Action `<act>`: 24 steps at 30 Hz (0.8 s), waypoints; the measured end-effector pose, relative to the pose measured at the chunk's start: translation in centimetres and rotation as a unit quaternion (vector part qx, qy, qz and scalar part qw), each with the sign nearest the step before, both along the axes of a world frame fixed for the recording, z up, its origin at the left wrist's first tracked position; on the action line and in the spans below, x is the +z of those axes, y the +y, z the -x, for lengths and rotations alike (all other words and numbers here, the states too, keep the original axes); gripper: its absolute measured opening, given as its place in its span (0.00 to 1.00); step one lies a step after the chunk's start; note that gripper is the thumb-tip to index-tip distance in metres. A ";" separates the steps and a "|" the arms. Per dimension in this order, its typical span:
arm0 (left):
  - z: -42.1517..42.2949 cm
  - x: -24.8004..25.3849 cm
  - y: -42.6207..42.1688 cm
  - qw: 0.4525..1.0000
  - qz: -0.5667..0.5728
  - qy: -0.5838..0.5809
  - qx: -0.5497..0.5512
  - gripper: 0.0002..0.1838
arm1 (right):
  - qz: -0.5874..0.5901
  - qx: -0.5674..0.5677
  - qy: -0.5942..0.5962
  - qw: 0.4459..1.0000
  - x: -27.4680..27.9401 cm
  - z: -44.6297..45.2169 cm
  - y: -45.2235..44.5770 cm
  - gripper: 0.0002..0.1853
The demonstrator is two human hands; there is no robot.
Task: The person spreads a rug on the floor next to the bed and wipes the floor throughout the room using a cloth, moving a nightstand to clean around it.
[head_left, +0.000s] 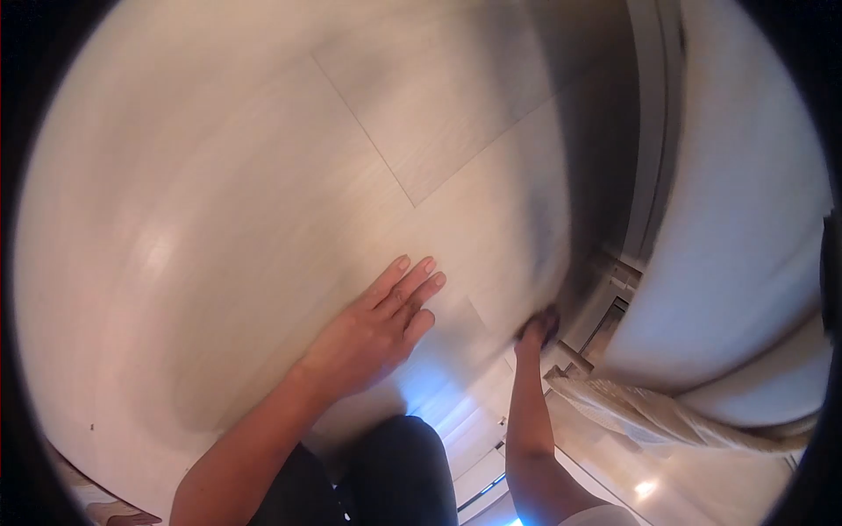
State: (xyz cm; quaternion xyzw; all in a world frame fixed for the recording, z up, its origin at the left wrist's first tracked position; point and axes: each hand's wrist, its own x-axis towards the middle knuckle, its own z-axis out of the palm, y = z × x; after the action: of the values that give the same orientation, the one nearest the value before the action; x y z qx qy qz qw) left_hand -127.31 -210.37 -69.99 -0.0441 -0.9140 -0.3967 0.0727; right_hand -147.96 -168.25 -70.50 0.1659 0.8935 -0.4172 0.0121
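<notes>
My left hand [373, 333] is over the pale floor [254, 175], fingers stretched forward and nothing in its grasp. Whether its palm touches the surface I cannot tell. Further right, my right hand [538, 327] reaches into shadow beside the foot of a pale piece of furniture [737, 175]. Its fingers are dark and smeared, so what they touch or hold does not show. A beige gathered cloth edge [631, 408] hangs close to the right forearm.
My dark-clothed knees [403, 465] are at the bottom. A light frame-like strip [658, 131] runs along the right side, with a dark shadow beside it. Thin seams [414, 206] cross the floor. A patterned edge [96, 500] shows at lower left.
</notes>
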 end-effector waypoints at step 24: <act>1.2 2.1 10.9 0.990 0.085 0.011 0.110 0.23 | -0.330 0.197 0.075 0.920 -5.2 1.4 13.6 0.23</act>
State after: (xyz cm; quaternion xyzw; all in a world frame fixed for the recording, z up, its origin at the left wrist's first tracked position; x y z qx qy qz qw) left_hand -128.48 -199.52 -67.91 0.0462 -0.9428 -0.3066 0.1222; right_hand -149.36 -154.61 -75.70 -0.0508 0.9934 -0.0991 -0.0280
